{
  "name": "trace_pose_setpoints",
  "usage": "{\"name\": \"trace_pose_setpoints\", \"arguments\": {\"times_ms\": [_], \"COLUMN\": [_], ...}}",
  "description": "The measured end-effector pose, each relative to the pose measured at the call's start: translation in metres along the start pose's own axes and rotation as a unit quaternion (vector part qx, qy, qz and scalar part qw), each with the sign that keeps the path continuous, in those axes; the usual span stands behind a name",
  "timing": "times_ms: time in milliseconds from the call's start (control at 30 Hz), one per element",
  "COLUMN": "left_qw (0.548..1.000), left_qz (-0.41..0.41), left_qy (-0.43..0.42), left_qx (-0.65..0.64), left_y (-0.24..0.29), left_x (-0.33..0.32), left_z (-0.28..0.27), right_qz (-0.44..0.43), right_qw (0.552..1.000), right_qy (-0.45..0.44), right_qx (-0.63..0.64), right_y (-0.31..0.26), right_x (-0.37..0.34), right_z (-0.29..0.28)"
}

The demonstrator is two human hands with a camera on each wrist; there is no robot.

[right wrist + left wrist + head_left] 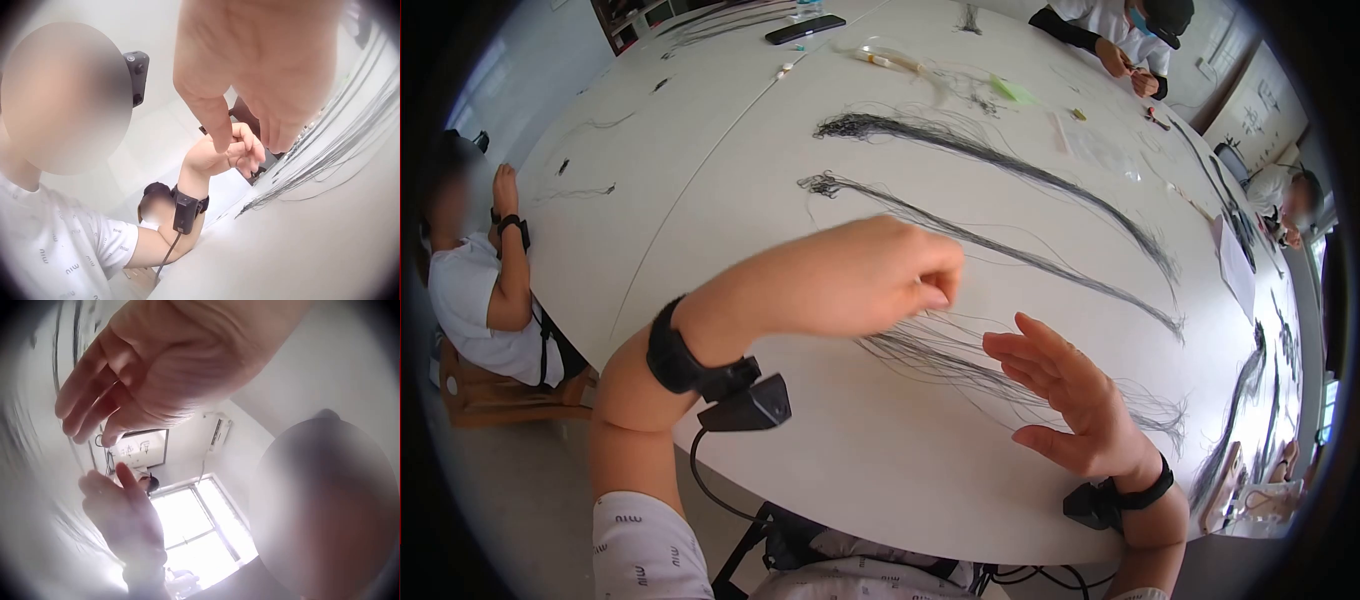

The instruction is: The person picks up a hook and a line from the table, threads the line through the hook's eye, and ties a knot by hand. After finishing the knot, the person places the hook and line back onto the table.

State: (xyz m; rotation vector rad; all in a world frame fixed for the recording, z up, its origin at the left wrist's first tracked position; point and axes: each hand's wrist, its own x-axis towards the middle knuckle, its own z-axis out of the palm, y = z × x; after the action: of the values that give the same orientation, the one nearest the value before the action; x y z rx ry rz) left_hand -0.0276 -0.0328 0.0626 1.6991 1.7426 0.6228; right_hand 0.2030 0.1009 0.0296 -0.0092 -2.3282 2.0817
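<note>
My left hand (855,280) is over the near end of a loose dark strand bundle (945,362), its fingers loosely bent and its thumb close to them. In the left wrist view, gaps show between the left hand's fingers (94,403); no held strand can be made out. Across from it, my right hand (1070,400) is raised above the bundle's other part, fingers extended and thumb apart. The right wrist view shows dark strands (312,165) beyond both hands. Two more bundles, a thinner one (1000,248) and a thicker one (1020,165), lie farther back.
On the white table (800,490) are a black phone (805,30), a green piece (1011,91), clear plastic and a white sheet (1233,268). More dark strands lie at the right. Other people sit at the left, back and right edges.
</note>
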Motion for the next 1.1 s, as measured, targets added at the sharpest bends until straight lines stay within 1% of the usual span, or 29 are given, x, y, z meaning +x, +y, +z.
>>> {"name": "trace_pose_setpoints", "arguments": {"times_ms": [33,67,133,167,200,267,300,367,400,467,500,533,567,600,667,700,733,800,833,867,900,933,967,1000,1067,1100], "left_qw": [1.000,1.000,0.993,0.993,0.993,0.989,0.989,0.991,0.991,0.989,0.990,0.989,0.988,0.988,0.988,0.988,0.988,0.989,0.987,0.986,0.986,0.988,0.989,0.989,0.989,0.989], "left_qz": [-0.023,-0.023,-0.089,-0.092,-0.091,-0.122,-0.122,-0.081,-0.081,-0.114,-0.113,-0.119,-0.125,-0.125,-0.128,-0.129,-0.123,-0.118,-0.131,-0.143,-0.143,-0.129,-0.114,-0.114,-0.125,-0.123], "left_qy": [0.008,0.006,-0.036,-0.070,-0.070,-0.085,-0.086,-0.063,-0.063,-0.053,-0.051,-0.049,-0.049,-0.048,-0.044,-0.043,-0.037,-0.031,-0.027,-0.022,-0.022,-0.004,0.014,0.013,0.031,0.030], "left_qx": [-0.011,-0.012,-0.067,-0.024,-0.024,-0.003,-0.003,0.082,0.082,0.073,0.073,0.074,0.074,0.074,0.073,0.072,0.080,0.087,0.086,0.085,0.085,0.088,0.092,0.091,0.074,0.073], "left_y": [-0.010,-0.018,-0.030,-0.032,-0.034,-0.037,-0.038,-0.040,-0.042,-0.049,-0.053,-0.056,-0.059,-0.061,-0.065,-0.066,-0.068,-0.072,-0.073,-0.075,-0.079,-0.085,-0.089,-0.090,-0.092,-0.094], "left_x": [0.003,0.005,0.008,0.009,0.009,0.008,0.007,0.003,0.002,0.002,0.002,0.002,0.002,0.001,0.000,0.000,-0.001,-0.002,-0.002,-0.001,-0.001,-0.002,-0.002,-0.003,-0.003,-0.004], "left_z": [-0.003,-0.005,-0.010,-0.014,-0.016,-0.019,-0.020,-0.023,-0.024,-0.028,-0.031,-0.033,-0.035,-0.036,-0.039,-0.040,-0.041,-0.043,-0.044,-0.045,-0.046,-0.047,-0.048,-0.049,-0.051,-0.052], "right_qz": [-0.002,-0.004,-0.011,-0.018,-0.018,-0.013,-0.012,-0.021,-0.021,-0.034,-0.034,-0.019,-0.003,-0.003,0.042,0.056,0.056,0.049,0.056,0.056,0.073,0.091,0.100,0.103,0.145,0.147], "right_qw": [1.000,1.000,1.000,0.999,0.999,0.999,0.999,0.996,0.996,0.980,0.980,0.954,0.918,0.917,0.865,0.846,0.846,0.782,0.767,0.768,0.743,0.717,0.701,0.691,0.695,0.693], "right_qy": [0.004,0.007,0.009,0.010,0.011,0.023,0.024,0.032,0.032,0.072,0.071,0.112,0.153,0.152,0.194,0.207,0.206,0.225,0.238,0.238,0.252,0.266,0.286,0.289,0.307,0.308], "right_qx": [-0.011,-0.022,-0.023,-0.025,-0.026,-0.037,-0.037,-0.082,-0.081,-0.182,-0.184,-0.277,-0.367,-0.367,-0.460,-0.488,-0.488,-0.579,-0.593,-0.593,-0.616,-0.638,-0.645,-0.655,-0.634,-0.635], "right_y": [0.000,0.000,0.002,0.002,0.002,0.001,0.001,0.001,0.002,0.003,0.002,0.000,0.000,0.000,0.002,0.000,-0.001,-0.003,-0.005,-0.006,-0.007,-0.008,-0.012,-0.016,-0.020,-0.022], "right_x": [0.000,0.000,0.000,0.000,0.000,0.000,0.000,0.000,-0.001,-0.002,-0.002,-0.001,-0.002,-0.003,-0.006,-0.005,-0.006,-0.010,-0.010,-0.012,-0.015,-0.017,-0.017,-0.018,-0.022,-0.024], "right_z": [0.000,-0.001,-0.002,-0.002,-0.002,-0.002,-0.002,-0.003,-0.003,-0.003,-0.002,0.000,0.001,0.001,0.000,0.001,-0.001,-0.007,-0.009,-0.013,-0.018,-0.022,-0.025,-0.029,-0.039,-0.044]}}
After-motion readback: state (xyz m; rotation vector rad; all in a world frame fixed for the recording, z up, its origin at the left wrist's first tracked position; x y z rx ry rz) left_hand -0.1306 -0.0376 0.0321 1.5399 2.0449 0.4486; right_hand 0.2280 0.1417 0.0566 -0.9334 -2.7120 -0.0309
